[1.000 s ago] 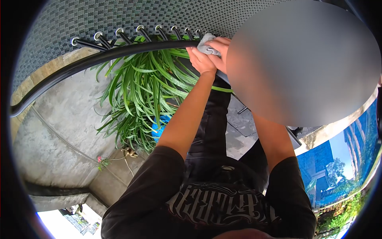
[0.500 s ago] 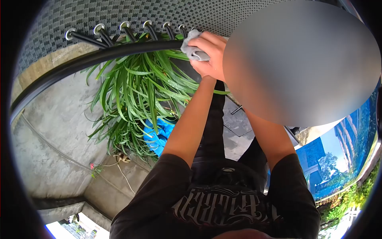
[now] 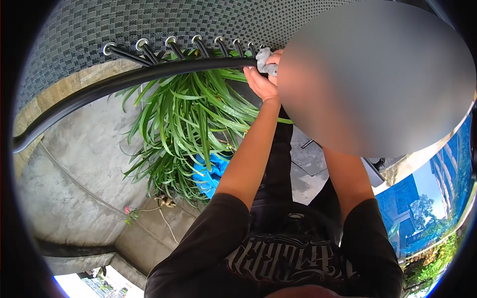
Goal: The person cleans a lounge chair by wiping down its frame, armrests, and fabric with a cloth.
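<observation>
A grey cloth [image 3: 264,60] is wrapped over a curved black metal tube [image 3: 164,72]. Fingertips of my right hand [image 3: 275,58] press on the cloth; the rest of that hand is hidden by the large blurred patch. Just below, my left hand [image 3: 262,83] cups the tube from underneath, its fingers up against it near the cloth. Above the tube stretches a grey-and-black woven fabric [image 3: 149,25] with metal eyelets [image 3: 142,44]. Black cords [image 3: 175,49] run from the eyelets to the tube.
A long-leaved green plant [image 3: 184,109] hangs below the tube, beside a bright blue plastic bag [image 3: 211,174]. A grey concrete wall [image 3: 79,164] stands at the left. A glossy blue reflective surface [image 3: 422,203] curves along the right.
The cloth and both hands have shifted right along the tube. My left hand has slid lower, under the tube. The fabric, eyelets and plant also appear further right in view.
</observation>
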`<state>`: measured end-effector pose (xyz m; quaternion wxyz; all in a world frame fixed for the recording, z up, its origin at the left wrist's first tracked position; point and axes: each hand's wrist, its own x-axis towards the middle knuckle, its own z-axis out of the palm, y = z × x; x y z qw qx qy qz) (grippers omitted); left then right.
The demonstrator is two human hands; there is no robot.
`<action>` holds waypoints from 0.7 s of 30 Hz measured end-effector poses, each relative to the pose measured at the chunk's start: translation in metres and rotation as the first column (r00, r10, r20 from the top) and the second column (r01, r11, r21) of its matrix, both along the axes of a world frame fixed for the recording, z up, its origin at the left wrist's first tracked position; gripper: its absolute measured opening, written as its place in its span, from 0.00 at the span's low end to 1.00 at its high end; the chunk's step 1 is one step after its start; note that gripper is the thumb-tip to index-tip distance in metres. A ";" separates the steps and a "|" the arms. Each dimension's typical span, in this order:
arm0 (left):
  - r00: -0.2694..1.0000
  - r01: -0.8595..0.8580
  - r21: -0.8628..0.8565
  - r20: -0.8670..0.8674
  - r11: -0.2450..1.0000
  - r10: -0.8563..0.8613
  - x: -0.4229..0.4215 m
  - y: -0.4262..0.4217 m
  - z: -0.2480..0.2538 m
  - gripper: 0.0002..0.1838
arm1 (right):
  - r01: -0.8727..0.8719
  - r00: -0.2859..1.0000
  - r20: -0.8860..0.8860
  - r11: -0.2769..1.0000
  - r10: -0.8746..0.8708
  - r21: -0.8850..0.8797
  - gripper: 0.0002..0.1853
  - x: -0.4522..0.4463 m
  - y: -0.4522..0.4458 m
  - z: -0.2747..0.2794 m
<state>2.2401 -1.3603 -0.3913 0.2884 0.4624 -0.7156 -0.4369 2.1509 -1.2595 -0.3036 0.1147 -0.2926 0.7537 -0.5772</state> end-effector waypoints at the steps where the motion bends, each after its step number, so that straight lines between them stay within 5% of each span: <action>1: 0.989 0.088 0.173 -0.129 0.981 -0.066 0.009 -0.005 -0.010 0.25 | 0.003 0.999 -0.038 1.000 -0.002 0.020 0.14 0.000 -0.001 0.004; 2: 0.965 0.172 0.339 -0.247 0.925 -0.089 0.017 -0.009 -0.018 0.26 | 0.010 0.998 -0.066 1.000 -0.010 -0.004 0.14 0.001 -0.004 0.012; 3: 0.751 0.407 0.619 -0.646 0.671 0.140 0.020 -0.011 -0.030 0.25 | 0.016 0.996 -0.091 1.000 -0.019 -0.026 0.14 0.004 -0.008 0.021; 4: 0.419 0.707 0.621 -0.754 0.340 0.506 0.022 -0.008 -0.038 0.24 | 0.023 0.993 -0.113 0.999 -0.028 -0.046 0.14 0.007 -0.013 0.030; 5: 0.397 0.724 0.625 -0.724 0.292 0.564 0.027 -0.009 -0.037 0.24 | 0.009 0.988 -0.154 0.997 -0.020 -0.072 0.16 0.008 -0.021 0.040; 10: 0.658 0.447 0.767 -0.630 0.460 0.412 0.031 -0.009 -0.042 0.23 | 0.020 0.987 -0.155 0.991 -0.040 -0.129 0.17 0.006 -0.048 0.094; 17: 0.673 0.409 0.802 -0.588 0.436 0.449 0.028 -0.014 -0.048 0.23 | 0.042 0.994 -0.106 0.998 -0.038 0.038 0.13 0.005 -0.021 0.041; 19: 0.689 0.366 0.801 -0.575 0.474 0.440 0.027 -0.016 -0.055 0.22 | 0.029 0.995 -0.095 0.997 -0.023 0.069 0.14 0.006 -0.017 0.028; 20: 0.753 0.240 0.748 -0.546 0.619 0.368 0.029 -0.015 -0.059 0.22 | 0.017 0.996 -0.088 0.998 -0.012 0.062 0.14 0.006 -0.016 0.026; 21: 0.672 0.386 0.750 -0.628 0.538 0.393 0.032 -0.014 -0.061 0.21 | 0.006 0.997 -0.080 0.998 -0.001 0.055 0.15 0.006 -0.015 0.024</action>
